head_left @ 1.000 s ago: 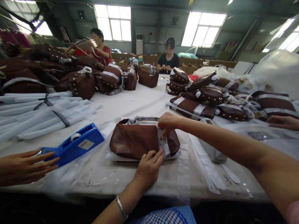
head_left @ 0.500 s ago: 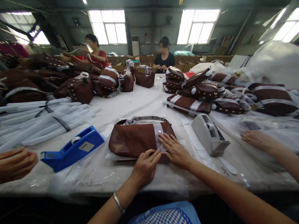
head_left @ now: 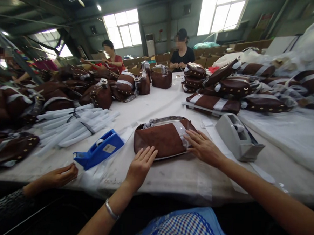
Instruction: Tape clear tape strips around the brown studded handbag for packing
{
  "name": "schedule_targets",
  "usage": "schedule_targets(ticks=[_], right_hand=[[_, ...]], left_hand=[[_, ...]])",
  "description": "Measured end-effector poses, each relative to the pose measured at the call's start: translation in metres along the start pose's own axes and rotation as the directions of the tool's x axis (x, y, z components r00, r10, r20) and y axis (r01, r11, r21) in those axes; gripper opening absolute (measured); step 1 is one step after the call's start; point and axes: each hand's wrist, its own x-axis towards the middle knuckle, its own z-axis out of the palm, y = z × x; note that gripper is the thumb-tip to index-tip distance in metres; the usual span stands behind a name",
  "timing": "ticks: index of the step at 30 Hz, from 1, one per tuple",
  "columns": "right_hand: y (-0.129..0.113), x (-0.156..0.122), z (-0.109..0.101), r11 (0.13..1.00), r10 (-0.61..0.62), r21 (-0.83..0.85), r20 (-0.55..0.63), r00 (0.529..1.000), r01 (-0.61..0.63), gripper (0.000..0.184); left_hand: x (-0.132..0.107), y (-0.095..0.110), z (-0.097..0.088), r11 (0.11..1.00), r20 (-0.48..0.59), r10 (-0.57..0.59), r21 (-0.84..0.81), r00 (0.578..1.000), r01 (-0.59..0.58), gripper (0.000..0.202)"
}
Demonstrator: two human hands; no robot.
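Note:
A brown handbag lies on its side on the white-covered table, its studded strap along the far edge. A pale translucent band wraps around its right part. My left hand, a silver bangle on the wrist, has its fingers stretched out against the bag's near lower edge. Flat fingers of my right hand rest on the bag's right end, by the band. Left of the bag is a blue tape dispenser; right of it, a grey tape dispenser.
A co-worker's hand is near the blue dispenser's front end. White wrapped rolls lie behind it. Brown bags are piled at left and right. Clear plastic sheeting covers the right side. Two people sit across the table.
My left hand has moved left along the bag's near edge, away from my right hand, its fingers straightened. The view has shifted, and a co-worker's arm at the right is out of sight.

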Motion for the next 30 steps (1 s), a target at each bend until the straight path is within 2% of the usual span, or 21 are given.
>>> schedule_targets(ticks=[2,3,4,5,6,7,8,9,10,11,14,19,22,25,27,28,29,30], right_hand=[[-0.030,-0.007,0.000,0.972,0.165,0.188,-0.115,0.980,-0.141,0.037],[-0.047,-0.011,0.002,0.907,0.295,0.345,-0.105,0.950,-0.243,0.031],[-0.063,-0.015,0.005,0.771,0.434,0.521,-0.008,0.901,-0.366,0.028],[-0.077,-0.017,0.009,0.549,0.540,0.677,0.160,0.826,-0.490,0.029],[-0.089,-0.018,0.013,0.262,0.576,0.769,0.360,0.734,-0.583,0.032],[-0.099,-0.017,0.017,-0.036,0.543,0.783,0.537,0.646,-0.621,0.036],[-0.106,-0.014,0.022,-0.290,0.475,0.744,0.658,0.584,-0.602,0.039],[-0.110,-0.009,0.026,-0.477,0.417,0.690,0.723,0.551,-0.545,0.039],[-0.113,-0.003,0.029,-0.599,0.385,0.645,0.751,0.536,-0.474,0.036],[-0.115,0.004,0.033,-0.672,0.378,0.619,0.759,0.530,-0.407,0.030],[-0.121,0.024,0.044,-0.745,0.429,0.611,0.747,0.508,-0.269,0.013],[-0.136,0.041,0.057,-0.739,0.516,0.654,0.703,0.489,-0.160,0.011],[-0.143,0.047,0.055,-0.736,0.535,0.665,0.684,0.496,-0.125,0.011],[-0.149,0.057,0.046,-0.733,0.552,0.675,0.662,0.506,-0.083,0.015],[-0.151,0.063,0.034,-0.716,0.565,0.697,0.622,0.543,-0.053,0.020],[-0.150,0.064,0.027,-0.689,0.565,0.722,0.590,0.577,-0.064,0.024],[-0.147,0.062,0.019,-0.632,0.559,0.767,0.548,0.622,-0.108,0.030],[-0.141,0.058,0.011,-0.515,0.550,0.835,0.493,0.674,-0.191,0.035]], left_hand=[[-0.004,0.005,0.010,0.998,-0.073,-0.057,-0.030,0.996,0.055,0.053],[-0.005,0.008,0.015,0.995,-0.102,-0.088,-0.049,0.991,0.084,0.052],[-0.006,0.010,0.019,0.992,-0.124,-0.117,-0.068,0.985,0.109,0.052],[-0.006,0.013,0.022,0.988,-0.137,-0.140,-0.086,0.981,0.129,0.051],[-0.007,0.014,0.023,0.985,-0.142,-0.154,-0.104,0.978,0.140,0.051],[-0.007,0.015,0.024,0.982,-0.142,-0.163,-0.121,0.976,0.147,0.051],[-0.007,0.015,0.025,0.979,-0.137,-0.168,-0.137,0.976,0.149,0.051],[-0.007,0.015,0.024,0.977,-0.130,-0.171,-0.151,0.977,0.151,0.050],[-0.007,0.014,0.024,0.974,-0.123,-0.175,-0.164,0.977,0.154,0.050],[-0.008,0.013,0.024,0.972,-0.121,-0.178,-0.176,0.976,0.155,0.050],[-0.010,0.010,0.025,0.965,-0.144,-0.194,-0.207,0.970,0.162,0.052],[-0.015,0.012,0.023,0.958,-0.157,-0.209,-0.230,0.965,0.170,0.059],[-0.016,0.017,0.019,0.959,-0.109,-0.218,-0.207,0.970,0.192,0.067],[-0.009,0.016,0.020,0.961,-0.160,-0.259,-0.140,0.952,0.238,0.069],[0.000,0.010,0.021,0.957,-0.218,-0.288,-0.098,0.933,0.273,0.068],[0.004,0.005,0.021,0.955,-0.232,-0.296,-0.090,0.926,0.283,0.068],[0.008,0.000,0.021,0.953,-0.240,-0.301,-0.089,0.923,0.288,0.069],[0.012,-0.005,0.020,0.951,-0.245,-0.308,-0.093,0.919,0.294,0.069]])
